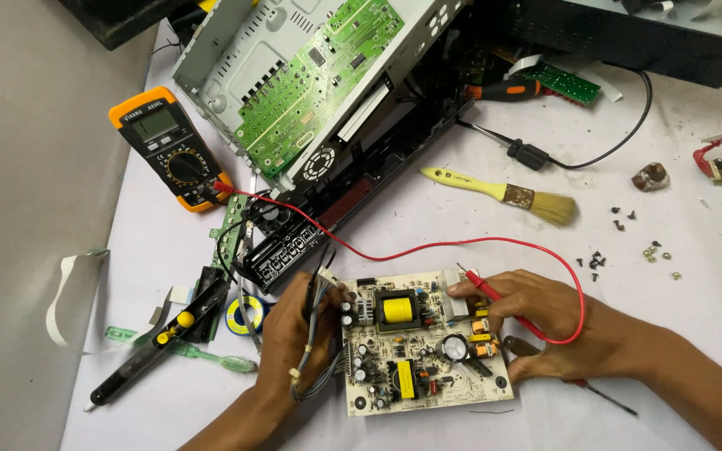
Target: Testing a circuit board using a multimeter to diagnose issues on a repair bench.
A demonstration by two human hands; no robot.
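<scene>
Head view — two hands (pixel 294 334) (pixel 536 321), one circuit board (pixel 424 351), one red probe (pixel 495 292)

Two bare forearms are seen entering from the lower edge of the view, each ending in a hand: the left hand (pixel 294 334) and the right hand (pixel 536 321). No sleeve, glove, watch, ring or band is worn on either; both arms are uncovered as far as they can be seen. The fingers (pixel 470 288) of the right hand are shown with short, unpainted nails, while the nails of the left hand cannot be made out, and nothing more of the person is shown.
</scene>
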